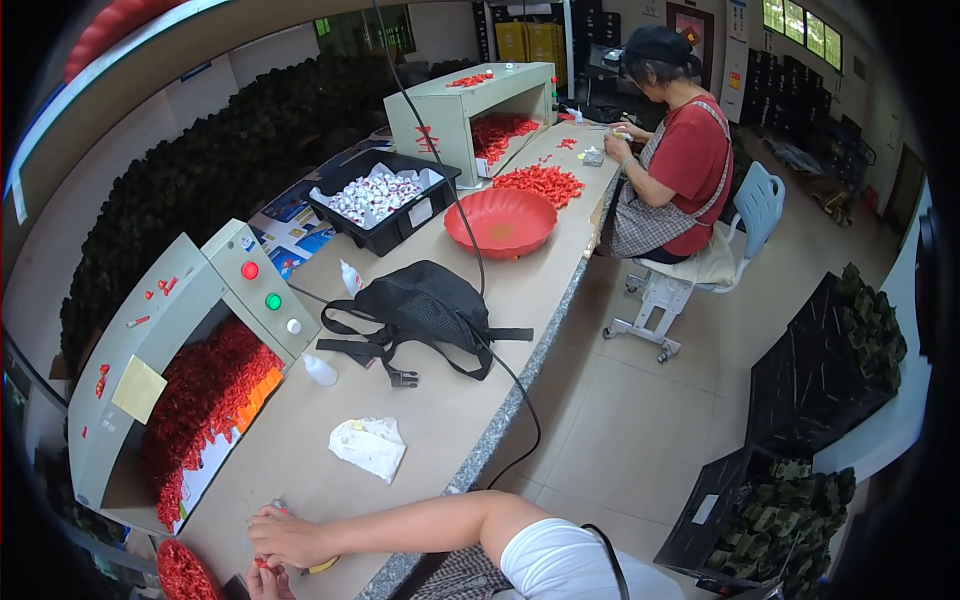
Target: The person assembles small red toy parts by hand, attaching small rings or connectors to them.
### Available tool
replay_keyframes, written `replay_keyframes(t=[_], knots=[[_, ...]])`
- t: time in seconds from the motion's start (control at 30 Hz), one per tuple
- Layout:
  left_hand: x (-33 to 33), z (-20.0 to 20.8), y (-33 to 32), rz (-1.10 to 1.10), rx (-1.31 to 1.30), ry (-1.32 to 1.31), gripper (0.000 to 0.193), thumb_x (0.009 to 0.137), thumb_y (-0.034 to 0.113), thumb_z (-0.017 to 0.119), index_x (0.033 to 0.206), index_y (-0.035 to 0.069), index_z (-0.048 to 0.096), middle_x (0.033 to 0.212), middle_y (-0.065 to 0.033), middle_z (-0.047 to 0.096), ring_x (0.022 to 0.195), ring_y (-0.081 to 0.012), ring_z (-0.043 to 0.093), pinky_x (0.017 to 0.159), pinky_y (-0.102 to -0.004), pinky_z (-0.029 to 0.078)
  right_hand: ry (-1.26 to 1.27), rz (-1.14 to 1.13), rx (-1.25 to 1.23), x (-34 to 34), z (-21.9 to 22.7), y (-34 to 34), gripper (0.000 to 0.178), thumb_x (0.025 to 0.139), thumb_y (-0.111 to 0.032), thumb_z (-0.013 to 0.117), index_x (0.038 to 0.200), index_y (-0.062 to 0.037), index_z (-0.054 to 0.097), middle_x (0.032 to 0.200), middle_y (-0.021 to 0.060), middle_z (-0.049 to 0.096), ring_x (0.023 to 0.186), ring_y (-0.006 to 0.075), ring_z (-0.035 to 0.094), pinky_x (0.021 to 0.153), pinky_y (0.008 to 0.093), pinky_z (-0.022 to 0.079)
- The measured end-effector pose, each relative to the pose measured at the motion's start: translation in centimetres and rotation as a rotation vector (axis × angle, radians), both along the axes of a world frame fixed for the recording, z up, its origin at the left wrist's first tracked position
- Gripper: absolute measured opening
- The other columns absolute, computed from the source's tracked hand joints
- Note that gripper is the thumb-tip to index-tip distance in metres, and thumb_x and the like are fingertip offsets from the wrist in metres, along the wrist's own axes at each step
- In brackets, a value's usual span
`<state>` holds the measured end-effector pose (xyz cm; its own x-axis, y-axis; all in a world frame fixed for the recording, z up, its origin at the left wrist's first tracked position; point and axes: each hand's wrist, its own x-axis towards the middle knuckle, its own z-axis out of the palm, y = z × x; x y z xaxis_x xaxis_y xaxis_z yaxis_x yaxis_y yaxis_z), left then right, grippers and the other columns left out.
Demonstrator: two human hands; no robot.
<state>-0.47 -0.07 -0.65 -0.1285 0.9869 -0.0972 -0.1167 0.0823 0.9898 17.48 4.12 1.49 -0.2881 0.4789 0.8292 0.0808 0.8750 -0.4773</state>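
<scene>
At the lower left edge of the table, my two hands are close together. My right hand (288, 538) has its fingers curled, with a small pale and red bit at its fingertips that is too small to make out. Just below it, my left hand (268, 583) is partly cut off by the lower edge and pinches a small red piece (263, 565). A red bowl (168, 558) of small red pieces stands left of my hands. Something yellow (324, 566) shows under my right wrist. A crumpled white cloth (368, 447) lies further up the table.
Left stands a grey machine (222, 262) heaped with red pieces; a similar machine (470, 95) is further back. Along the table are white bottles (320, 370), a black bag (425, 310), a red basin (500, 222) and a black crate (440, 195). A seated co-worker (685, 160) works beyond. A cable crosses the table.
</scene>
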Motion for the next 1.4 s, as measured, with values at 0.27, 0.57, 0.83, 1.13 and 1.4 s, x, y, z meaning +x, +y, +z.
replay_keyframes(t=[0.27, 0.57, 0.83, 1.13, 1.4], knots=[[-0.5, -1.1, 0.1, 0.021, 0.038, 0.109, 0.021, 0.088, 0.016, 0.053, 0.095, -0.003, 0.06, 0.083, -0.0063, 0.058, 0.071, -0.0145, 0.054, 0.058, -0.0273, 0.047, -0.017, -0.004, -0.012, -0.1, -0.2, 0.1, 0.014, 0.068, -0.012, 0.06, 0.068, -0.009, 0.047, 0.077, 0.0048, 0.044, 0.083, 0.0232, 0.043, 0.083, 0.0373, 0.03], [-0.8, -1.8, 0.7, 0.002, 0.044, 0.165, 0.023, 0.086, 0.019, 0.055, 0.087, -0.003, 0.06, 0.075, -0.0055, 0.056, 0.061, -0.016, 0.051, 0.05, -0.0283, 0.044, -0.024, -0.016, -0.012, -0.3, -0.6, 0.4, 0.014, 0.068, -0.012, 0.061, 0.068, -0.0099, 0.046, 0.076, 0.0043, 0.045, 0.083, 0.0229, 0.044, 0.081, 0.0366, 0.03], [1.5, 0.9, 0.1, -0.015, 0.024, 0.11, 0.029, 0.088, 0.028, 0.056, 0.089, 0.0, 0.062, 0.076, -0.0038, 0.056, 0.063, -0.0145, 0.049, 0.051, -0.0299, 0.041, -0.079, -0.036, -0.057, 0.1, -0.5, 0.3, 0.014, 0.068, -0.011, 0.059, 0.07, -0.0079, 0.046, 0.077, 0.0058, 0.044, 0.082, 0.0235, 0.043, 0.083, 0.037, 0.03], [-1.8, -2.2, -0.6, -0.21, 0.358, 0.507, 0.036, 0.082, 0.025, 0.065, 0.111, 0.005, 0.055, 0.1, -0.0161, 0.06, 0.09, -0.0255, 0.058, 0.074, -0.0276, 0.049, -0.165, -0.031, -0.122, -0.1, -0.7, -0.6, 0.015, 0.078, -0.018, 0.056, 0.077, -0.0054, 0.047, 0.081, 0.0084, 0.043, 0.083, 0.0277, 0.043, 0.087, 0.0417, 0.03], [1.2, 2.4, -0.9, -0.208, -0.016, -0.178, 0.018, 0.086, 0.005, 0.056, 0.104, 0.0, 0.056, 0.094, -0.0074, 0.058, 0.083, -0.0147, 0.057, 0.074, -0.026, 0.048, -0.317, -0.058, -0.193, 1.0, 0.3, 0.1, 0.01, 0.078, -0.018, 0.059, 0.077, -0.0094, 0.056, 0.08, 0.0043, 0.05, 0.082, 0.0243, 0.047, 0.078, 0.0392, 0.033]])
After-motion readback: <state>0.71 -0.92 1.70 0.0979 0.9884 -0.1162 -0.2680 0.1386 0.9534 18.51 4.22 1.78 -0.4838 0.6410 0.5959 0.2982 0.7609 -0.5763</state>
